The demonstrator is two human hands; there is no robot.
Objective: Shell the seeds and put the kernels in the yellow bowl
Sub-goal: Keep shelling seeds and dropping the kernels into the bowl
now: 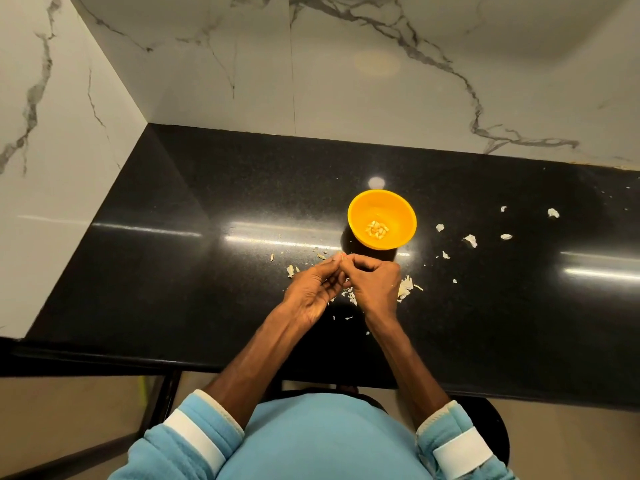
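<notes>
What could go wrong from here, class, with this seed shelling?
The left hand and right hand pinch a small seed short of the round yellow plastic bowl; a freed kernel could drop onto the polished black countertop. Pale shell fragments litter it, so that kernel might get lost.

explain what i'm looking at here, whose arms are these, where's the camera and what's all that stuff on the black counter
This is one picture from a camera worn on a person's head, looking down at their own two bare arms. No machine here. The left hand and right hand meet fingertip to fingertip, pinching a seed, too small to see clearly. Beyond them on the black counter stands a yellow bowl with a small heap of pale kernels inside. The white scraps scattered around look like torn shells.
</notes>
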